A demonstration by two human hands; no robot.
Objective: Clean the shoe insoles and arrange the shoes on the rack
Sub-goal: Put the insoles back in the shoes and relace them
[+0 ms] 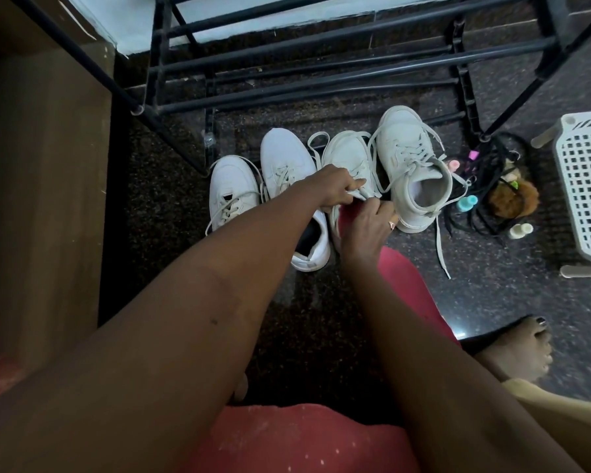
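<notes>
Fingers, left: fingertips [350,187] of the left hand [335,186] curl and pinch the laces of the third shoe [347,155], lifting them off the tongue.
Fingers, right: the right hand [369,223] curls at that shoe's mouth, beside something red [347,216]; we cannot tell whether it grips cloth, collar or insole.
Shoes: four pale shoes stand in a row on the floor just in front of the rack [321,59]; the fourth shoe [410,158] touches the third on its right.
Step in hand: we judge the mouth is being opened to reach the insole.
Technique: we should hold the laces and tongue well forward, steady the heel, and work the insole free without creasing it.
Wire basket [476,172]: holds small pastel bottles [468,202] and a brown fuzzy item [512,199].
White basket [584,186]: lattice-sided, tipped over; contents hidden.
</notes>
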